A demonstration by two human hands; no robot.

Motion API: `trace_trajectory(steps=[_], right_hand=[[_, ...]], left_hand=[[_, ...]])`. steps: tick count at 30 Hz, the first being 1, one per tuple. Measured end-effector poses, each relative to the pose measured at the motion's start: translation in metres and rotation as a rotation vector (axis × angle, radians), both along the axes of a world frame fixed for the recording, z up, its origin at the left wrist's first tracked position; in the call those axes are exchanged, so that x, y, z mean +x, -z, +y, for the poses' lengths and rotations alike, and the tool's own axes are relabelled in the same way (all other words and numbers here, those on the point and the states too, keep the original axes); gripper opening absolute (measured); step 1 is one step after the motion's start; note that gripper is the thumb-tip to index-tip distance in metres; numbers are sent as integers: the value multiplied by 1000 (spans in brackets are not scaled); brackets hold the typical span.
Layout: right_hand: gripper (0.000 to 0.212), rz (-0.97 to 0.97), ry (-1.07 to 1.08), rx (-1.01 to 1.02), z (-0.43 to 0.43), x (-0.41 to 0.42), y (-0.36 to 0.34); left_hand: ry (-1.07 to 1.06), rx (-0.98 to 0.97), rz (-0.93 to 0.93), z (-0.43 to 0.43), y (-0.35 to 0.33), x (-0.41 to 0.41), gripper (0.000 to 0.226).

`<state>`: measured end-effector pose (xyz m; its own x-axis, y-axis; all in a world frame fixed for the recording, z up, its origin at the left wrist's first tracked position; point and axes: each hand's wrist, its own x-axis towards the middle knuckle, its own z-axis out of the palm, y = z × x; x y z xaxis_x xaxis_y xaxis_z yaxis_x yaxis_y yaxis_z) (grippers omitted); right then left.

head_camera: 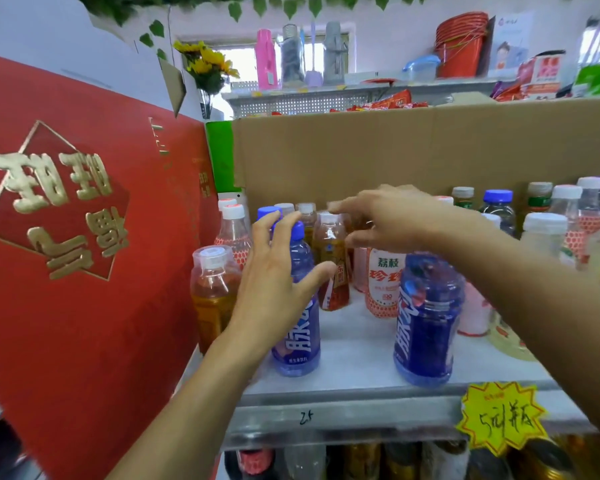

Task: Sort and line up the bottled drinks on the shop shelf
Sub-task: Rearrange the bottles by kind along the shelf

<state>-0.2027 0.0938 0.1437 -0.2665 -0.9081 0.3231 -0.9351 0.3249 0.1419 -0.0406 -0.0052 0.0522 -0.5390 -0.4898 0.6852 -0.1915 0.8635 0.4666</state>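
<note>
Sorting looks barely begun. On the shelf a blue bottle stands at seven o'clock and a second blue bottle at five, with a tea bottle between them toward twelve. The left hand is spread wide by the first. The right hand, blurred, seems open and empty.

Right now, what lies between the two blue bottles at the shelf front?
Only bare shelf, as the head view shows; an amber bottle and a lychee bottle stand farther back.

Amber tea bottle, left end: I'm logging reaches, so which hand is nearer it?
Left. The left hand is just right of the amber tea bottle; the right hand is much farther right.
</note>
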Motion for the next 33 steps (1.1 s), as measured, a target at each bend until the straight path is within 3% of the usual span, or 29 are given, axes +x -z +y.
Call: trace_trajectory(steps=[3, 6, 10, 13, 20, 25, 33], right_hand=[[53, -83, -48, -341, 45, 2, 30], [66, -336, -65, -724, 68, -2, 70], [85, -693, -64, -978, 70, -3, 117], [94, -797, -106, -1053, 65, -2, 142], [105, -821, -72, -1039, 59, 0, 174], [94, -856, -111, -1031, 56, 0, 171], [91, -857, -246, -1073, 75, 8, 154]], left_hand=[[-26, 130, 113, 3, 0, -9, 61], [20, 220, 211, 2, -2, -16, 35], [160, 339, 234, 8, 0, -24, 26], [267, 402, 236, 14, 4, -31, 33], [387, 519, 259, 27, 58, -36, 102], [415, 510, 324, 28, 65, -39, 88], [425, 427, 348, 50, 62, -38, 89]])
